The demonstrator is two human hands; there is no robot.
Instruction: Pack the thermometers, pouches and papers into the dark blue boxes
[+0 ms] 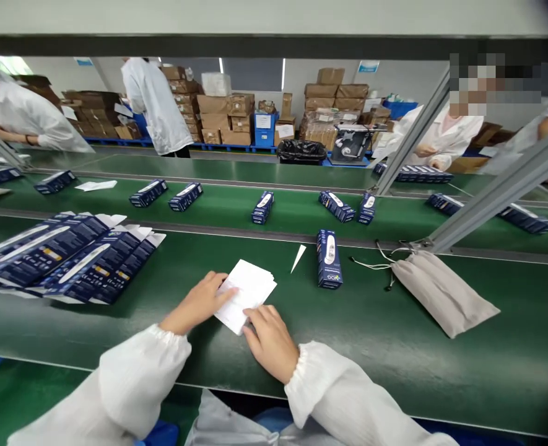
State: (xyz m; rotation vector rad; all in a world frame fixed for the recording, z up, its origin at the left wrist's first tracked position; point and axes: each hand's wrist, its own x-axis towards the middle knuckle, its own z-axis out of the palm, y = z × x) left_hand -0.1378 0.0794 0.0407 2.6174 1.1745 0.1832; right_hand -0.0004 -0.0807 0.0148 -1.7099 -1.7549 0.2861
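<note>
A small stack of white paper leaflets (248, 291) lies on the green bench (394, 347) right in front of me. My left hand (199, 301) rests on the stack's left edge with fingers closed on it. My right hand (270, 337) presses on its near corner, fingers curled. A dark blue product box (329, 259) lies just right of the leaflets, and a small white paper scrap (298, 257) sits between them.
A fan of flat, unfolded blue cartons (69, 257) lies at the left. A grey drawstring pouch (441, 291) lies at the right under a slanted metal strut (496, 192). Several blue boxes ride the green conveyor (292, 210) behind. People in white coats work beyond it.
</note>
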